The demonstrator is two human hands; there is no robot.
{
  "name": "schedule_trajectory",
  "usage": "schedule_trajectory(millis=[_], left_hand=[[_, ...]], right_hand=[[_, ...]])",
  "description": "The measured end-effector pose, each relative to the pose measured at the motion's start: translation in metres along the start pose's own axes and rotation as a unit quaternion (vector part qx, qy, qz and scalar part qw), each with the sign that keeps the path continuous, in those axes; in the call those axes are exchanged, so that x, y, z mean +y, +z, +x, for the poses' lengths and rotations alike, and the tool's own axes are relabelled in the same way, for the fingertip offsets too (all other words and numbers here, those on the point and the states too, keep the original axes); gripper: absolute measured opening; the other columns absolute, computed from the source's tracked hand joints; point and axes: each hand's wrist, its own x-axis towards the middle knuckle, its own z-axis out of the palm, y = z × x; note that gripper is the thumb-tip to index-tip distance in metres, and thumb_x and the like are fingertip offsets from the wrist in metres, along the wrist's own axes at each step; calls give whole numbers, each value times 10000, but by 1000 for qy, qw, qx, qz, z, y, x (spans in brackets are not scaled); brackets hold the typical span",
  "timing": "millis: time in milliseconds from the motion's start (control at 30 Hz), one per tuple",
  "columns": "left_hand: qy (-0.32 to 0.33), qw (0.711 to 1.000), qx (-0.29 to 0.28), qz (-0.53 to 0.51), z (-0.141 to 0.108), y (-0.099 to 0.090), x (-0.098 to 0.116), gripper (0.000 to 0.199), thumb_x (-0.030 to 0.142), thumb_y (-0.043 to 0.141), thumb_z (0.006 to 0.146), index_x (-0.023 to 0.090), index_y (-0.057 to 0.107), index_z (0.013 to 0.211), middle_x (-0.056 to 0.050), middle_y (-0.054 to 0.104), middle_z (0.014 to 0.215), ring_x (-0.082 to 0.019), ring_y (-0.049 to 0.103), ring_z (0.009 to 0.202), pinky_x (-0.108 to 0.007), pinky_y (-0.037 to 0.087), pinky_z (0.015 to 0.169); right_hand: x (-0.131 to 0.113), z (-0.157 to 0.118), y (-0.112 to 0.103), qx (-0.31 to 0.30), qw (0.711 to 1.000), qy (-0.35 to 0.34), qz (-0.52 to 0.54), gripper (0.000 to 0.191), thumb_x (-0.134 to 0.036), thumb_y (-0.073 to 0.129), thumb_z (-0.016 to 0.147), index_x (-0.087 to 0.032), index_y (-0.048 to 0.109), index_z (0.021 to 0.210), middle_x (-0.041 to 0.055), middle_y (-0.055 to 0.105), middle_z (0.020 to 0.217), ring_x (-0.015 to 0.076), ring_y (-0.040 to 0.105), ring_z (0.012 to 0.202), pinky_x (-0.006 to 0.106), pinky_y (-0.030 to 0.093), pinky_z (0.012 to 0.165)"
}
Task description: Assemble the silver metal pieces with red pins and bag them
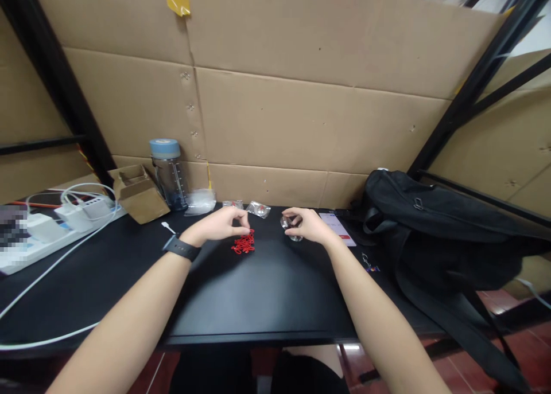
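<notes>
My left hand (226,223), with a dark watch band on its wrist, has thumb and forefinger pinched at the top of a small heap of red knotted cords (244,244) on the black table (267,302). A red strand meets the fingertips. To the right, my right hand (306,225) curls its thumb and fingers round a small shiny, clear, round piece (284,222); its exact kind is unclear. More shiny material (295,238) lies just beneath those fingers. Two small clear packets (258,209) with reddish contents lie behind, between the hands.
At left are a white power strip (26,253) with chargers and cables, an opened cardboard box (142,196) and a blue-lidded bottle (170,173). Clear plastic bags (201,201) lie beside it. A phone (338,227), a small keychain-like item (369,263) and a black bag (426,227) occupy the right.
</notes>
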Motion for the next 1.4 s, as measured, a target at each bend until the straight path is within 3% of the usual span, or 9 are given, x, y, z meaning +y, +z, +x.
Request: schedule_trajectory(millis=[167, 300, 433, 767, 967, 1400], left_hand=[[11, 985, 171, -37, 18, 31, 9, 202, 387, 736, 813, 186, 732, 791, -32, 768, 869, -197, 699, 844, -320, 500, 862], [12, 973, 221, -58, 22, 42, 8, 171, 362, 756, 801, 191, 747, 797, -32, 771, 881, -207, 705, 861, -332, 502, 872], [23, 970, 238, -37, 22, 47, 12, 153, 351, 700, 859, 217, 756, 906, -27, 771, 960, -206, 699, 914, -329, 499, 886], [43, 965, 257, 9, 26, 59, 21, 180, 324, 530, 976, 207, 658, 928, -49, 700, 1038, -211, 640, 1007, -358, 460, 933], [56, 956, 280, 69, 25, 62, 19, 137, 309, 537, 975, 231, 650, 973, -57, 600, 1183, -224, 550, 1171, -422, 381, 1054], [55, 950, 294, 86, 23, 65, 29, 119, 289, 512, 979, 229, 613, 961, -56, 578, 1165, -227, 530, 1165, -415, 378, 1030]], right_hand=[[-20, 2, 22, 25, 986, -30, 162, 589, -308, 857, 665, -197, 678, 1214, 85, 737, 1047, 217, 692, 940, 335, 580, 791], [-35, 0, 34, 43, 965, -62, 250, 567, -318, 871, 657, -203, 668, 1173, 97, 719, 1118, 225, 699, 989, 355, 584, 831], [-41, -1, 40, 68, 961, -84, 254, 544, -324, 867, 672, -216, 661, 1164, 103, 699, 1185, 221, 706, 1001, 344, 573, 837], [-48, -2, 44, 102, 961, -103, 235, 530, -344, 865, 690, -228, 656, 1163, 87, 688, 1173, 208, 712, 966, 316, 572, 798], [-52, -3, 46, 130, 960, -109, 222, 515, -349, 862, 696, -233, 659, 1155, 78, 686, 1150, 208, 716, 962, 304, 576, 783], [-51, -3, 51, 123, 952, -70, 272, 548, -387, 880, 650, -211, 660, 1120, 80, 718, 1104, 219, 730, 944, 308, 585, 778]])
